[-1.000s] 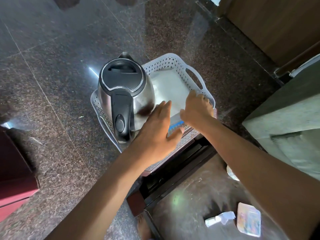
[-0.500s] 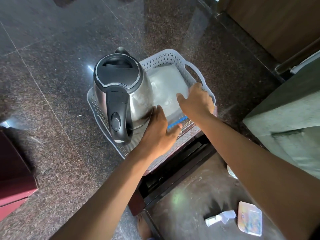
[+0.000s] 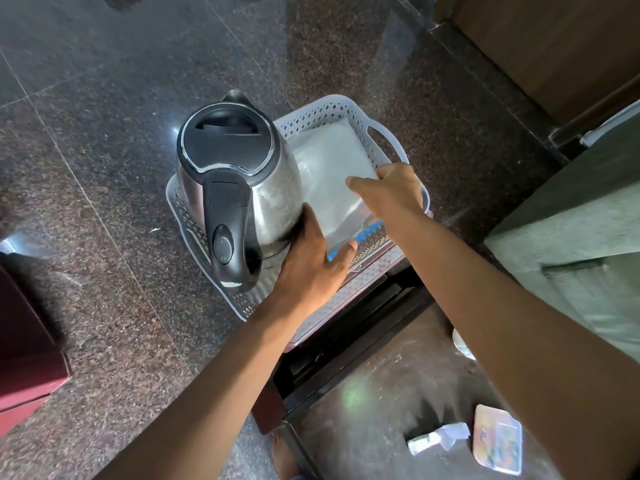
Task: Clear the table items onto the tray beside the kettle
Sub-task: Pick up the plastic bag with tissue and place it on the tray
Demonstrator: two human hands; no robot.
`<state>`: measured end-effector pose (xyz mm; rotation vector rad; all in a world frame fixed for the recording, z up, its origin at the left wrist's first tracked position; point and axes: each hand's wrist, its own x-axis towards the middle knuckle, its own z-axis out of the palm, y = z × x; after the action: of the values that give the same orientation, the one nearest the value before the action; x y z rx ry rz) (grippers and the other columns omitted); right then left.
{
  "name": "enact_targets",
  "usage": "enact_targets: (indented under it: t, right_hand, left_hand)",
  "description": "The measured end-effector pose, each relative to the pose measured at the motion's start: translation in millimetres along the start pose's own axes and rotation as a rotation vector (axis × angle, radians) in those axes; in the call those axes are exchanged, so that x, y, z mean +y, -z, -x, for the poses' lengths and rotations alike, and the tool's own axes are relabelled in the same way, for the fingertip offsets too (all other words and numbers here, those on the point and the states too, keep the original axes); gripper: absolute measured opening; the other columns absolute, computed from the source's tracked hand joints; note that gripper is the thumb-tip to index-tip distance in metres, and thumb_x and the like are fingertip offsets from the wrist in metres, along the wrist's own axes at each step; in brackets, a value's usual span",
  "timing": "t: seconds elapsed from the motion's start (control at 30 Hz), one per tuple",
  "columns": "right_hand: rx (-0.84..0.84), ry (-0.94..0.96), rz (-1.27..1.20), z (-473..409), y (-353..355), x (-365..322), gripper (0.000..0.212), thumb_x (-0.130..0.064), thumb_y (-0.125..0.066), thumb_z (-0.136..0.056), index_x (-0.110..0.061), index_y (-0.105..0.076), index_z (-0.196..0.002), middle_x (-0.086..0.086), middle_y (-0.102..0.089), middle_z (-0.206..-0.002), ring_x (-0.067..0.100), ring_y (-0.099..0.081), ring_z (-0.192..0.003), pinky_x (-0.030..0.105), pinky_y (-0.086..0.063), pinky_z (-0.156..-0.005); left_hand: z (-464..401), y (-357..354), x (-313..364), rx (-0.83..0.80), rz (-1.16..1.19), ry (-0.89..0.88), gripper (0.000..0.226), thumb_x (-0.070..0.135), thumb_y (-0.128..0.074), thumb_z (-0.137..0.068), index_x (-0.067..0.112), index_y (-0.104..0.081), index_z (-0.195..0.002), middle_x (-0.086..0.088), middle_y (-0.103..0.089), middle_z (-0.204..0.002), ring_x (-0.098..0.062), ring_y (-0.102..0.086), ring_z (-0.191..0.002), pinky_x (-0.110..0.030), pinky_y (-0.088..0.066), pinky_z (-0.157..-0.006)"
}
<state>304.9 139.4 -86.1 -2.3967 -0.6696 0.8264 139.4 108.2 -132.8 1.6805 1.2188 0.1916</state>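
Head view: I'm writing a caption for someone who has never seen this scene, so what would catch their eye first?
The shiny steel kettle with its black lid and handle dominates, standing at the left of a white perforated tray. Beside it on the tray lies a clear bag of white grains, with both hands on it: the left hand at its near edge, the right hand at its right edge.

Both hands (image 3: 313, 268) (image 3: 391, 192) extended forward, fingers flat, seemingly relaxed.
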Motion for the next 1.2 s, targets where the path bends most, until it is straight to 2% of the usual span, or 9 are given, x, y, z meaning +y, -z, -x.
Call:
enact_targets:
  t: [0.07, 0.23, 0.37, 0.6, 0.77, 0.9, 1.0, 1.1, 1.2]
  right_hand:
    - [0.061, 0.045, 0.005, 4.2, 2.5, 0.0, 0.040, -0.030, -0.086, -0.078, 0.001, -0.077, -0.102, 0.018, -0.082, -0.097, 0.039, -0.079, -0.081, 0.054, -0.067, -0.069]
    - [0.117, 0.154, 0.049, 12.6, 9.5, -4.6, 0.026, -0.025, -0.089, -0.074, -0.002, -0.077, -0.080, -0.007, -0.068, -0.063, 0.024, -0.077, -0.069, 0.042, -0.067, -0.060]
    - [0.159, 0.219, 0.068, 14.8, 27.0, -9.9, 0.022, -0.024, -0.088, -0.073, -0.007, -0.075, -0.074, -0.006, -0.068, -0.064, 0.023, -0.075, -0.068, 0.025, -0.058, -0.052]
    - [0.194, 0.285, 0.026, 27.6, 76.9, -14.1, 0.019, -0.028, -0.087, -0.077, -0.015, -0.081, -0.089, -0.012, -0.071, -0.076, 0.015, -0.077, -0.077, 0.040, -0.069, -0.072]
    - [0.183, 0.209, -0.147, 48.3, 111.6, 1.3, 0.016, -0.023, -0.090, -0.075, -0.014, -0.078, -0.079, -0.007, -0.078, -0.080, 0.017, -0.079, -0.077, 0.045, -0.068, -0.071]
    - [0.182, 0.165, -0.261, 74.5, 143.1, 18.7, 0.019, -0.021, -0.091, -0.075, -0.007, -0.080, -0.082, 0.011, -0.082, -0.084, 0.031, -0.081, -0.080, 0.053, -0.066, -0.069]
    - [0.190, 0.144, -0.260, 97.6, 176.7, 40.1, 0.018, -0.024, -0.092, -0.077, -0.012, -0.082, -0.085, 0.008, -0.082, -0.083, 0.026, -0.081, -0.078, 0.049, -0.067, -0.070]
    - [0.167, 0.138, -0.158, 120.1, 212.9, 69.0, 0.018, -0.028, -0.091, -0.079, -0.016, -0.081, -0.087, 0.002, -0.081, -0.080, 0.009, -0.078, -0.066, 0.030, -0.064, -0.059]
    - [0.047, 0.162, -0.070, 147.0, 249.7, 99.9, 0.018, -0.024, -0.091, -0.080, -0.012, -0.082, -0.088, 0.009, -0.080, -0.073, 0.006, -0.072, -0.053, 0.019, -0.055, -0.048]
  left_hand:
    - [1.0, -1.1, -0.3, 0.016, 0.008, -0.014, 0.104, 0.043, -0.064, -0.110, 0.006, 0.007, -0.176, -0.012, 0.001, -0.187, -0.021, -0.003, -0.173, -0.021, -0.001, -0.129]
    - [4.8, -2.6, 4.0, 0.052, 0.028, -0.039, 0.109, 0.045, -0.071, -0.105, 0.008, 0.002, -0.177, -0.012, -0.010, -0.187, -0.023, -0.012, -0.173, -0.030, -0.005, -0.138]
    - [7.1, 0.3, 6.0, 0.090, 0.076, -0.092, 0.101, 0.041, -0.078, -0.100, 0.017, -0.015, -0.174, -0.004, -0.041, -0.174, -0.023, -0.041, -0.161, -0.044, -0.033, -0.135]
    - [10.8, 2.7, 9.3, 0.032, -0.022, -0.048, 0.119, 0.061, -0.072, -0.100, 0.012, 0.005, -0.177, -0.007, -0.005, -0.187, -0.023, -0.011, -0.173, -0.027, -0.004, -0.130]
    - [35.8, 5.0, 44.9, 0.196, -0.159, -0.366, 0.117, 0.063, -0.075, -0.095, 0.010, -0.011, -0.177, -0.008, -0.016, -0.186, -0.020, -0.018, -0.172, -0.021, -0.012, -0.132]
    - [58.6, -0.4, 84.2, 0.303, -0.242, -0.726, 0.098, 0.055, -0.072, -0.097, -0.005, -0.038, -0.167, -0.022, -0.035, -0.177, -0.036, -0.038, -0.165, -0.057, -0.040, -0.130]
    - [72.3, -12.1, 107.6, 0.298, -0.244, -0.854, 0.088, 0.049, -0.071, -0.099, -0.007, -0.046, -0.162, -0.024, -0.044, -0.172, -0.040, -0.044, -0.161, -0.066, -0.042, -0.124]
    - [92.1, -28.5, 122.9, 0.143, 0.077, -0.779, 0.079, 0.048, -0.063, -0.105, 0.004, -0.043, -0.167, -0.010, -0.042, -0.176, -0.027, -0.040, -0.165, -0.061, -0.039, -0.129]
    - [104.2, -45.6, 140.3, -0.052, 0.452, -0.410, 0.076, 0.061, -0.065, -0.101, 0.040, -0.040, -0.170, 0.026, -0.039, -0.173, -0.003, -0.040, -0.161, -0.048, -0.042, -0.130]
